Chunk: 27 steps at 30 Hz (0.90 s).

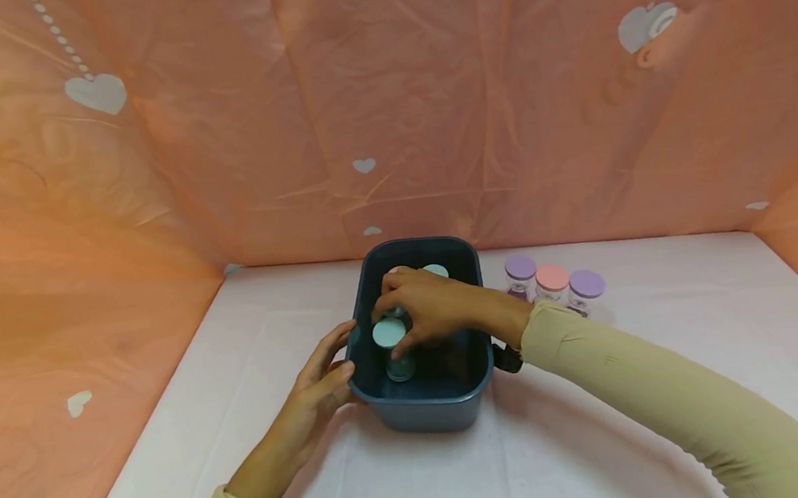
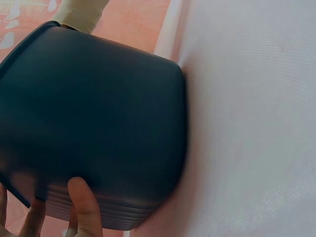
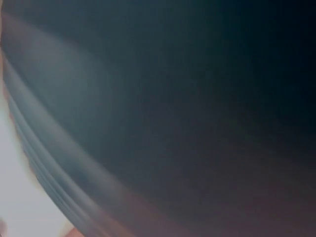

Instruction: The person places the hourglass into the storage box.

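Observation:
A dark blue plastic bin (image 1: pixel 423 413) stands on the white cloth. My left hand (image 1: pixel 312 396) rests against its left side, fingertips at the rim and thumb on the outer wall; the left wrist view shows these fingers (image 2: pixel 85 205) touching the ribbed outside. My right hand (image 1: pixel 427 307) reaches inside from the right, thumb and fingers around a small clear jar with a mint lid (image 1: pixel 389 333). Another mint-lidded jar (image 1: pixel 435 270) sits farther back in the bin, mostly hidden by this hand. Only the blurred bin wall (image 3: pixel 98 98) fills most of the right wrist view.
Right of the bin, behind my right forearm, stand two purple-lidded jars (image 1: pixel 587 284) and one pink-lidded jar (image 1: pixel 552 278). An orange sheet with hearts (image 1: pixel 414 117) hangs behind and at both sides of the white cloth (image 1: pixel 573 442).

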### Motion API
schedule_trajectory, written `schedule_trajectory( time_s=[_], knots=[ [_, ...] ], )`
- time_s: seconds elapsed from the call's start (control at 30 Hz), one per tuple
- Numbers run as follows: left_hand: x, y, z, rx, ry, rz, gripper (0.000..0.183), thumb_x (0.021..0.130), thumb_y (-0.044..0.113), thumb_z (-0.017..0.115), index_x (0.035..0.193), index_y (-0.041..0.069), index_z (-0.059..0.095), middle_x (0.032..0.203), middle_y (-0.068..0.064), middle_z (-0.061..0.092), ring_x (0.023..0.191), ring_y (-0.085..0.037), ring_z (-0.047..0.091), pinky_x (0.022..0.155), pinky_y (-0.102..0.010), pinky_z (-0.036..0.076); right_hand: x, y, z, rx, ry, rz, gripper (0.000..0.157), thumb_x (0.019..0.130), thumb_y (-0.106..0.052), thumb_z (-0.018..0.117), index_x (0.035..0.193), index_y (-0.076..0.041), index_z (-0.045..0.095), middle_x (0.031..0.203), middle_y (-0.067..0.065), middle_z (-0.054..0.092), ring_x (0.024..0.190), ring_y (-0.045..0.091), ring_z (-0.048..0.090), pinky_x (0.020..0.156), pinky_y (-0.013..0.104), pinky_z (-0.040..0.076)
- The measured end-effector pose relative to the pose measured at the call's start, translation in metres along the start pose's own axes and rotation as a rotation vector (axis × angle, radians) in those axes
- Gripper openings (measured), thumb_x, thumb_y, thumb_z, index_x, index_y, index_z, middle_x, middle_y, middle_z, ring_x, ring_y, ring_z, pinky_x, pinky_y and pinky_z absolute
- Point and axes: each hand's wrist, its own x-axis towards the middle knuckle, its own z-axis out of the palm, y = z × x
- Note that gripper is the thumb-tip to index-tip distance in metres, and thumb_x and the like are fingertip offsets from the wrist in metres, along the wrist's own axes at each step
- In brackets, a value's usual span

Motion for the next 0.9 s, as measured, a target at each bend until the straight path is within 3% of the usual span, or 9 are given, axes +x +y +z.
schedule_trajectory(
  time_s=[0.17,0.4,0.9],
  knots=[
    [0.0006,-0.0003,0.0005,-0.004,0.000,0.000,0.052,0.106,0.020,0.042,0.156,0.020,0.026,0.153,-0.003,0.026,0.110,-0.027,0.055,0.087,-0.041,0.052,-0.0009,0.0025,-0.0017,0.030,-0.020,-0.036,0.053,0.071,-0.041,0.089,0.118,-0.022,0.072,0.110,0.003,0.057,0.107,0.017,0.047,0.091,0.032,0.045],
    [0.0000,-0.0012,-0.0001,-0.013,-0.004,0.005,0.051,0.106,0.019,0.042,0.155,0.021,0.027,0.151,-0.003,0.026,0.110,-0.025,0.055,0.088,-0.042,0.052,-0.0004,0.0030,-0.0032,-0.011,0.002,-0.071,0.049,0.072,-0.042,0.089,0.113,-0.022,0.073,0.107,0.000,0.060,0.103,0.015,0.050,0.091,0.032,0.046],
    [0.0007,-0.0023,0.0007,-0.015,-0.007,0.011,0.051,0.106,0.019,0.041,0.155,0.021,0.027,0.150,-0.001,0.027,0.113,-0.025,0.055,0.089,-0.040,0.052,-0.0015,0.0038,-0.0037,0.090,0.001,-0.018,0.052,0.072,-0.038,0.089,0.118,-0.020,0.073,0.100,0.000,0.057,0.093,0.011,0.048,0.080,0.025,0.045]
  ],
)
